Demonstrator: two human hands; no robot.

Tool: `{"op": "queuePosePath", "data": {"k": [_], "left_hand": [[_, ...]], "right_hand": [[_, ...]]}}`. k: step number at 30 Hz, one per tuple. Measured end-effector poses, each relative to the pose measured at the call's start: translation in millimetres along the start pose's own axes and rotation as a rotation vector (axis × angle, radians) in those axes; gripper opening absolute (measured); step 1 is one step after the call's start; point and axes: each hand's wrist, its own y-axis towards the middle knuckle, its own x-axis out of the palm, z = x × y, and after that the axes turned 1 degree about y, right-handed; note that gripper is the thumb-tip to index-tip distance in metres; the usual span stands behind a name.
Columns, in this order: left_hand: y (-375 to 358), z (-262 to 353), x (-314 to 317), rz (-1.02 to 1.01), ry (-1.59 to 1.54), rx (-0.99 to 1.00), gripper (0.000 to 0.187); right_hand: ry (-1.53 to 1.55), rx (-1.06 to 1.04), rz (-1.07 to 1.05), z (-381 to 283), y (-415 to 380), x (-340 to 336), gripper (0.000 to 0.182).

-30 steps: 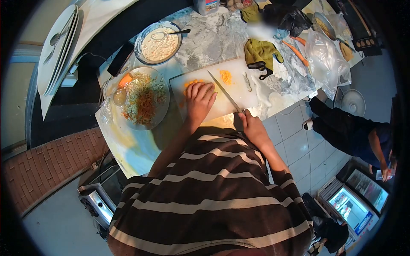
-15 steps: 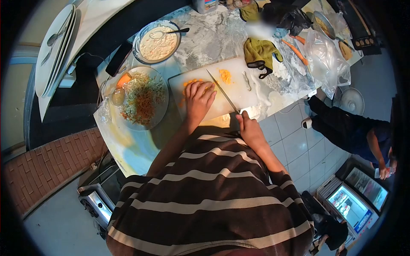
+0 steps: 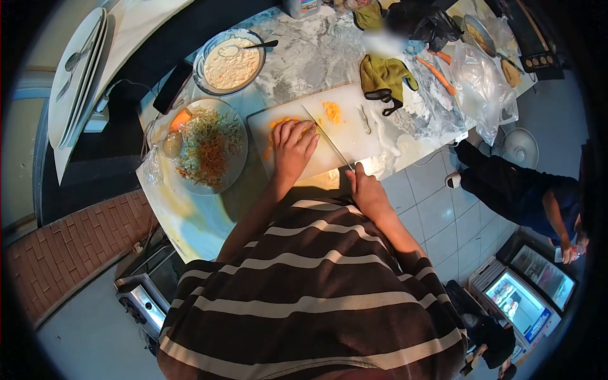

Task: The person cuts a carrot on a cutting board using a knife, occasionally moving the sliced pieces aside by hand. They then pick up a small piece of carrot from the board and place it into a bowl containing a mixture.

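My right hand (image 3: pixel 370 192) is closed round the handle of a long kitchen knife (image 3: pixel 330 140). The blade lies slantwise across a white cutting board (image 3: pixel 348 136), its edge close beside the fingertips of my left hand (image 3: pixel 293 151). Those left fingers are bent and together, pressing down on orange carrot pieces, mostly hidden beneath them. More small carrot pieces (image 3: pixel 276 122) show along the board's left side. Right of the blade sits a little heap of finely chopped carrot (image 3: pixel 332 113).
To the left stands a plate of shredded vegetables (image 3: pixel 212 149). Behind it is a bowl of pale batter (image 3: pixel 231 63) with a spoon. Green-and-black gloves (image 3: pixel 386 79), whole carrots (image 3: pixel 436 76) and a plastic bag (image 3: pixel 481 88) lie at right. A person (image 3: pixel 525 190) stands beyond the counter's right edge.
The knife and my right hand have shifted slightly left, and the blade is now nearer my left fingertips. My left hand stays nearly in place.
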Motion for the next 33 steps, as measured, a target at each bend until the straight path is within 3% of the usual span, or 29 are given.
{"op": "queuePosePath", "data": {"k": [4,6,8,10,11,13,20,26,29,31,32,33], "left_hand": [[0.3,0.8,-1.3,0.006,0.008,-0.005,0.023],[0.3,0.8,-1.2,0.01,0.013,-0.004,0.023],[1.1,0.6,-0.9,0.014,0.016,0.0,0.024],[1.3,0.4,-1.0,0.017,0.006,-0.003,0.024],[1.0,0.1,-1.3,0.019,0.007,0.001,0.024],[0.8,-0.5,-0.9,0.005,-0.01,-0.025,0.024],[2.8,0.0,-3.1,0.037,-0.013,-0.03,0.024],[1.1,-2.7,0.5,0.031,-0.039,-0.111,0.032],[9.7,6.4,-4.5,0.016,-0.042,-0.129,0.036],[19.1,15.8,-6.5,0.05,-0.626,-0.375,0.032],[22.8,17.5,-9.7,0.044,-0.624,-0.378,0.032],[26.4,18.5,-13.0,-0.067,-0.927,-0.512,0.03]], "right_hand": [[0.261,-0.147,-0.008,10.9,8.2,-12.3,0.038],[0.507,0.234,-0.406,-6.5,4.0,-49.8,0.041],[0.482,0.175,-0.35,10.7,1.1,-37.2,0.043],[0.324,-0.154,-0.065,32.9,0.3,-13.2,0.04],[0.326,-0.156,-0.061,34.8,-3.4,-9.4,0.04],[0.028,-0.044,0.029,16.7,-11.2,-14.8,0.037],[0.049,0.01,0.077,-0.4,-19.5,-20.4,0.034],[0.389,-0.038,0.09,14.6,-24.9,-21.8,0.042],[0.523,-0.019,-0.011,19.6,-27.3,-26.2,0.045],[0.836,0.126,-0.216,15.9,-32.8,-34.2,0.047],[0.84,0.129,-0.219,13.8,-35.1,-38.4,0.047],[0.88,0.191,-0.284,11.8,-36.7,-43.4,0.048]]}}
